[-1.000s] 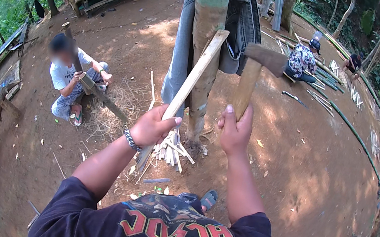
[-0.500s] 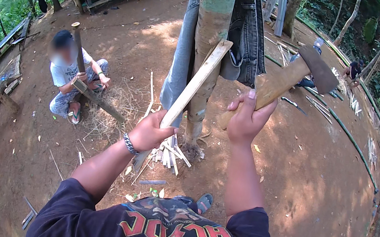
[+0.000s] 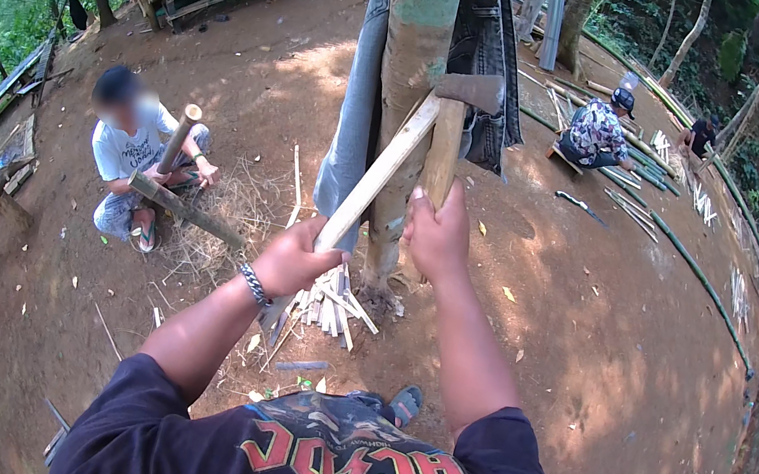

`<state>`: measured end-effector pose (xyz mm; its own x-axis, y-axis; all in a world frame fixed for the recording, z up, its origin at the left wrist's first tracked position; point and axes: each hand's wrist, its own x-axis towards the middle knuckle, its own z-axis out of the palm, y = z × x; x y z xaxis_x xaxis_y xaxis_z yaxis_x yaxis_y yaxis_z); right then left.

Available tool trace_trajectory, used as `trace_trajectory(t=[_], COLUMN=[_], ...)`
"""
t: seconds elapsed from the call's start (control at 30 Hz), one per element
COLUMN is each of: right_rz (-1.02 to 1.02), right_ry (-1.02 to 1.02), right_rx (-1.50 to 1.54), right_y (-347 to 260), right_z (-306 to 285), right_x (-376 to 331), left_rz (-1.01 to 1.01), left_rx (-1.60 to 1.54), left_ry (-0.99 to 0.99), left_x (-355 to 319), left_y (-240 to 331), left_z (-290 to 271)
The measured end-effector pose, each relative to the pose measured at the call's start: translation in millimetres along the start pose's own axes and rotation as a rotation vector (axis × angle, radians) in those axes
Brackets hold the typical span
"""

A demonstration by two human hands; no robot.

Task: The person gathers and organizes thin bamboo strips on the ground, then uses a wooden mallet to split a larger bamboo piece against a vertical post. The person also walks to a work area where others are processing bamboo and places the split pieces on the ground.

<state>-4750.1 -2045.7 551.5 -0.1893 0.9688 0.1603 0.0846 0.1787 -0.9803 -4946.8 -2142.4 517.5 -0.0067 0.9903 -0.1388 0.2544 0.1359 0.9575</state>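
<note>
My left hand (image 3: 292, 262), with a chain bracelet at its wrist, is closed round the lower part of a pale wooden slat (image 3: 376, 176). The slat slants upward, its top end against the tree trunk (image 3: 419, 46). In my right hand (image 3: 441, 235) I grip the wooden handle of an axe (image 3: 443, 152), held nearly upright. Its dark head lies across the slat's upper end, in front of the trunk; whether the blade bites into the wood I cannot tell. Below the hands, a pile of split wood strips (image 3: 331, 308) lies at the trunk's foot.
Jeans (image 3: 351, 120) hang beside the trunk. At left a seated person (image 3: 127, 142) holds a short pole over a log (image 3: 186, 208), among shavings. Far right, another person (image 3: 599, 134) sits near bamboo poles (image 3: 660, 170) and a long blade (image 3: 580, 207) on the dirt.
My right hand has swung the axe leftward, from beside the trunk onto the slat's top end. My left hand keeps its hold. The seated person's pole at left has come down toward the log.
</note>
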Motion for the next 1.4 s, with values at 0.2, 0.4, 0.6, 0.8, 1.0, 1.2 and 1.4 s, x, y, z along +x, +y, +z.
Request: trace_trajectory(t=[0.2,0.4,0.6,0.8,1.0,1.2,1.4], right_rz=[-0.157,-0.264,-0.303,-0.690,-0.431,-0.708,-0.461], right_ry=[0.114,0.086,0.042,0.310,0.095,0.309,0.043], right_rx=[0.137,0.103,0.091,0.526,0.144,0.230,0.185], right_y=[17.4,20.7,1.4,-18.8,-31.1,-20.4,-32.3], right_z=[-17.6,-10.9,2.5,15.8,-2.0,5.2,-7.0], right_x=[-16.3,-13.8,6.8,14.5,11.4,17.0,11.4], left_rz=[0.095,0.167,0.090,0.091,0.057,0.073,0.024], left_rx=[0.047,-0.151,-0.198,-0.175,-0.103,-0.140,-0.154], left_ry=[0.092,0.077,0.117,0.123,0.188,0.149,0.122], left_x=[-7.8,-10.9,-11.6,-12.1,-16.2,-11.5,-13.1], left_y=[3.5,23.8,28.3,35.7,24.8,35.2,21.6], left_z=[4.9,-6.0,-2.6,-1.3,-12.0,-4.1,-11.2])
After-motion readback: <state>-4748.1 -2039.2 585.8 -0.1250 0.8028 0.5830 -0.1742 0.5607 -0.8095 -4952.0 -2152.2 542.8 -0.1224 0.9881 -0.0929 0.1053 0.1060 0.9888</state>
